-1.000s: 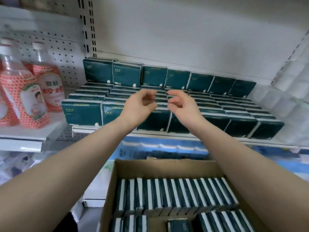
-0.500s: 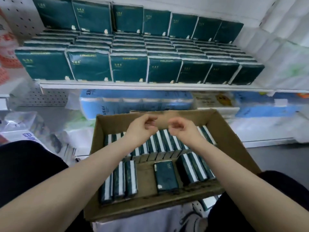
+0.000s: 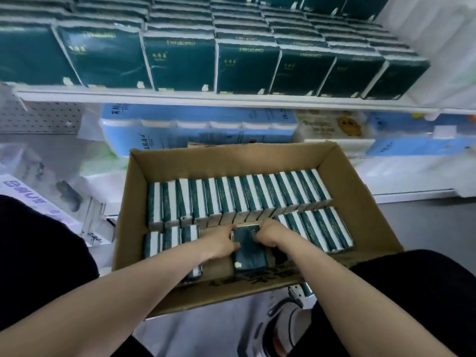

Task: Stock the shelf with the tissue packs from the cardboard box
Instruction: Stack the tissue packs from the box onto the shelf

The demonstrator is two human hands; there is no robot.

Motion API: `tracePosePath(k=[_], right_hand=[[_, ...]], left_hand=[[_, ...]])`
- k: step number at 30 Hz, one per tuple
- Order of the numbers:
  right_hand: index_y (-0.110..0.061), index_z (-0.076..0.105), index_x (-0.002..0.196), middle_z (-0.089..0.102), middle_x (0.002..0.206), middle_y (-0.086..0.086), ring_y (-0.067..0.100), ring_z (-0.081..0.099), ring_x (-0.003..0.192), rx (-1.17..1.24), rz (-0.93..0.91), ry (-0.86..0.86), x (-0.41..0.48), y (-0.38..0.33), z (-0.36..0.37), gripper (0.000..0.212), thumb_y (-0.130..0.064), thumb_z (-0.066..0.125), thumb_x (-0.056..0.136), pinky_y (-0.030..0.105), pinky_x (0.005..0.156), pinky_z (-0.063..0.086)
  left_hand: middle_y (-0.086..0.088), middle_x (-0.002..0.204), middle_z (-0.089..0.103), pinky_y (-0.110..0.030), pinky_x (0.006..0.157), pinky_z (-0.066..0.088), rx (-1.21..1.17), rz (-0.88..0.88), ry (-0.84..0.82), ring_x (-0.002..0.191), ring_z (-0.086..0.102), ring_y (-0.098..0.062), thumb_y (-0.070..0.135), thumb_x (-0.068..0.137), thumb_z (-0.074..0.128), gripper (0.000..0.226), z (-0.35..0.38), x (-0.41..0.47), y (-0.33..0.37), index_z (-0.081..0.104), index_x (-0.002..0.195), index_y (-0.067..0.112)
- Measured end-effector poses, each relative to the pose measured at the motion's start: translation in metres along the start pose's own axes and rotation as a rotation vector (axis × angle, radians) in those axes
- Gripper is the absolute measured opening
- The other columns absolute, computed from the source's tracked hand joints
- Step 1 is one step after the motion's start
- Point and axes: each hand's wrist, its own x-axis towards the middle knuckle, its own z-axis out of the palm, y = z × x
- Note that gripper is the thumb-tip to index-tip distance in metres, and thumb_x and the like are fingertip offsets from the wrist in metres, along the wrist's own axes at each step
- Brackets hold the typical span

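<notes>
We look down into an open cardboard box (image 3: 360, 202) in front of a person. Both bare hands reach into its near middle and clamp one dark green tissue pack (image 3: 249, 253) that lies flat on the box floor. The left hand (image 3: 220, 244) curls its fingers on the pack's left edge, and the right hand (image 3: 268, 234) curls on its far right corner. Just beyond the hands, a far row of packs (image 3: 239, 197) stands on edge, spanning the box from left to right. A left group of packs (image 3: 167, 239) and a right group of packs (image 3: 324, 230) stand beside the hands. Farther off, the white shelf (image 3: 231, 99) carries tightly ranked shelved packs (image 3: 180, 60). Blue tissue bundles (image 3: 195, 130) lie below it
</notes>
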Motion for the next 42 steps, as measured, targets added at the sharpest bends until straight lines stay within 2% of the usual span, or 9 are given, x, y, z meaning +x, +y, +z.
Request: tracePosePath(k=[5, 11, 14, 18, 23, 27, 30, 35, 42], right_hand=[[-0.002, 0.043, 0.138, 0.055, 0.135, 0.017, 0.029, 0.056, 0.12, -0.011, -0.003, -0.112, 0.004, -0.002, 0.003, 0.043, -0.02, 0.052, 0.1, 0.038, 0.101, 0.049], [-0.006, 0.054, 0.123, 0.064, 0.121, 0.014, 0.029, 0.063, 0.11, 0.318, 0.016, -0.14, 0.008, 0.001, 0.007, 0.033, -0.015, 0.065, 0.093, 0.045, 0.097, 0.054], [-0.007, 0.055, 0.123, 0.065, 0.123, 0.012, 0.027, 0.062, 0.112, 0.402, -0.035, -0.122, 0.002, 0.0, 0.0, 0.033, -0.009, 0.066, 0.092, 0.042, 0.097, 0.054], [-0.015, 0.045, 0.141, 0.059, 0.128, 0.012, 0.026, 0.058, 0.112, 0.373, -0.119, -0.097, -0.006, -0.001, -0.014, 0.056, -0.001, 0.064, 0.09, 0.037, 0.093, 0.052], [-0.016, 0.051, 0.136, 0.062, 0.124, 0.01, 0.025, 0.061, 0.11, 0.504, -0.248, -0.074, -0.018, 0.0, -0.031, 0.052, -0.001, 0.066, 0.088, 0.034, 0.087, 0.055], [-0.021, 0.056, 0.128, 0.062, 0.121, 0.003, 0.022, 0.06, 0.111, 0.624, -0.392, 0.0, -0.031, -0.001, -0.047, 0.044, -0.007, 0.07, 0.089, 0.035, 0.095, 0.052], [-0.025, 0.055, 0.132, 0.06, 0.124, 0.002, 0.02, 0.061, 0.111, 0.713, -0.439, 0.057, -0.034, -0.001, -0.059, 0.048, -0.016, 0.073, 0.089, 0.033, 0.087, 0.054], [-0.01, 0.051, 0.134, 0.067, 0.114, 0.007, 0.024, 0.069, 0.105, 1.017, -0.486, 0.027, -0.042, -0.011, -0.074, 0.05, -0.006, 0.071, 0.088, 0.033, 0.088, 0.058], [-0.008, 0.05, 0.129, 0.07, 0.118, 0.014, 0.028, 0.071, 0.103, 1.078, -0.671, 0.099, -0.066, -0.051, -0.116, 0.046, -0.002, 0.07, 0.088, 0.043, 0.09, 0.058]], left_hand=[[-0.005, 0.149, 0.042, -0.03, 0.103, 0.043, -0.029, -0.056, -0.046, 0.125, 0.05, -0.021, 0.025, 0.094, 0.059, 0.069, 0.002, 0.011, -0.007, 0.023, 0.153, 0.023], [-0.007, 0.13, 0.057, -0.03, 0.095, 0.049, -0.245, -0.07, 0.009, 0.113, 0.057, -0.021, 0.015, 0.089, 0.066, 0.074, -0.005, 0.015, -0.008, 0.026, 0.15, 0.018], [-0.001, 0.115, 0.058, -0.02, 0.081, 0.049, -0.329, -0.028, 0.012, 0.1, 0.057, -0.014, 0.011, 0.089, 0.066, 0.067, -0.01, 0.011, -0.004, 0.032, 0.147, 0.018], [0.002, 0.126, 0.057, -0.026, 0.095, 0.046, -0.279, 0.05, 0.038, 0.108, 0.056, -0.013, 0.018, 0.088, 0.069, 0.057, -0.016, 0.004, -0.002, 0.043, 0.139, 0.024], [-0.001, 0.107, 0.061, -0.036, 0.08, 0.058, -0.287, 0.113, 0.157, 0.094, 0.064, -0.018, 0.024, 0.089, 0.068, 0.028, -0.027, -0.008, 0.002, 0.055, 0.114, 0.024], [-0.007, 0.106, 0.062, -0.038, 0.081, 0.06, -0.462, 0.149, 0.199, 0.096, 0.066, -0.02, 0.019, 0.093, 0.063, 0.019, -0.047, -0.021, 0.009, 0.056, 0.111, 0.017], [-0.011, 0.11, 0.064, -0.03, 0.079, 0.059, -0.658, 0.18, 0.234, 0.091, 0.07, -0.019, 0.017, 0.095, 0.059, 0.019, -0.065, -0.031, 0.015, 0.053, 0.113, 0.015], [-0.014, 0.115, 0.064, -0.026, 0.074, 0.059, -0.904, 0.235, 0.247, 0.092, 0.07, -0.021, 0.015, 0.097, 0.055, 0.019, -0.091, -0.046, 0.019, 0.051, 0.116, 0.015], [-0.002, 0.114, 0.069, -0.037, 0.096, 0.052, -0.608, 0.394, 0.502, 0.101, 0.067, -0.017, 0.023, 0.097, 0.056, 0.025, -0.145, -0.072, 0.033, 0.062, 0.121, 0.02]])
